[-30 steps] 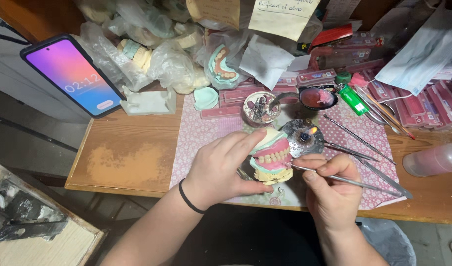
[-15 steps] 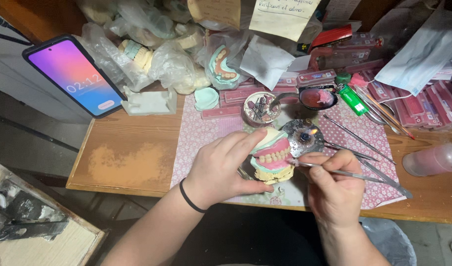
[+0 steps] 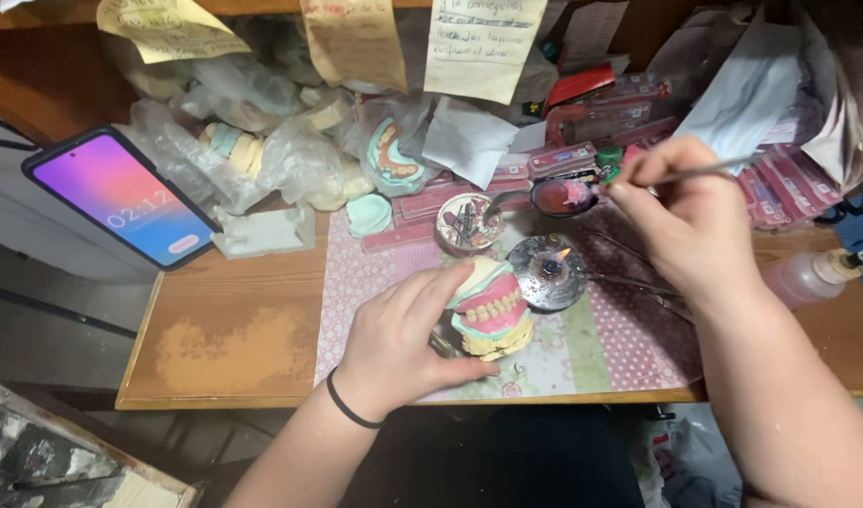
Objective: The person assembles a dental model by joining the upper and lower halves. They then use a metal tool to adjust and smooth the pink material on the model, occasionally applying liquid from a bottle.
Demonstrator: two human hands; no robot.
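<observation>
Left hand (image 3: 394, 343) curls around a set of plaster dental casts with pink wax gums and rows of cream teeth (image 3: 493, 315), thumb under the base and fingers over the top, holding it tilted just above the patterned pink-and-green paper mat (image 3: 582, 353) on the wooden bench (image 3: 224, 343). A black band circles that wrist. Right hand (image 3: 690, 221) is raised farther back, fingers pinched shut on a thin metal wax-carving tool (image 3: 681, 174) whose tip reaches down to a small round dish of pink wax (image 3: 565, 196).

Between the two hands, just right of the casts, sits a small round metal burner with a tiny flame (image 3: 547, 271). Behind it stands a little round cup of mixed small bits (image 3: 467, 223). More slim metal instruments (image 3: 639, 282) lie on the mat under the right wrist. At the left, a smartphone with a lit purple-to-blue screen (image 3: 121, 196) leans at an angle. Clear plastic bags holding other pale green and cream casts (image 3: 262, 155) crowd the back of the bench, with handwritten paper notes (image 3: 483, 42) hanging above them. A clear squeeze bottle with pinkish liquid (image 3: 813, 275) lies at the far right.
</observation>
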